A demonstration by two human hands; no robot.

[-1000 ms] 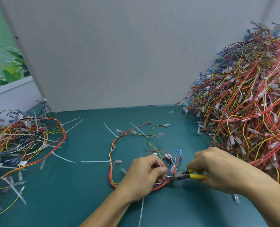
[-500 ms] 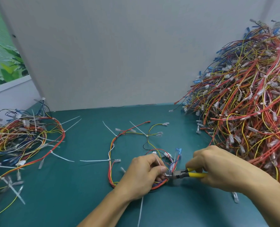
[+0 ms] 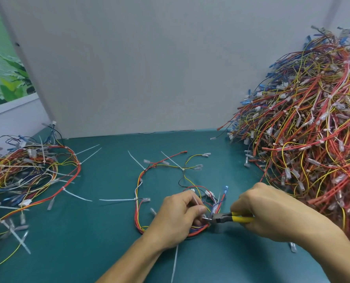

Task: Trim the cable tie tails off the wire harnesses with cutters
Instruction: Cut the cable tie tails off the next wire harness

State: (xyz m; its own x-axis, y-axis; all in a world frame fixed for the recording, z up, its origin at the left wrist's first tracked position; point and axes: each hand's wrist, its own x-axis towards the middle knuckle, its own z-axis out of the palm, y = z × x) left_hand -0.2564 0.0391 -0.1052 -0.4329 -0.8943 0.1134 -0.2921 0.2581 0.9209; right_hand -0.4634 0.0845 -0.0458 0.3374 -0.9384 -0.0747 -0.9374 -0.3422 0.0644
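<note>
The right hand (image 3: 272, 213) grips the cutters (image 3: 225, 217), their nose pointing nine o'clock at the harness (image 3: 136, 209), which is pinched in the left hand (image 3: 180, 217).

cutters (image 3: 221, 217): handles are disappearing inside the right hand (image 3: 272, 211); what the blades are biting is too small to tell.
harness (image 3: 136, 199): its 5 o'clock loop is hiding under the left hand (image 3: 176, 219).
big pile (image 3: 313, 139): running off at 3 o'clock.
small pile (image 3: 16, 176): running off at 9 o'clock.
</note>
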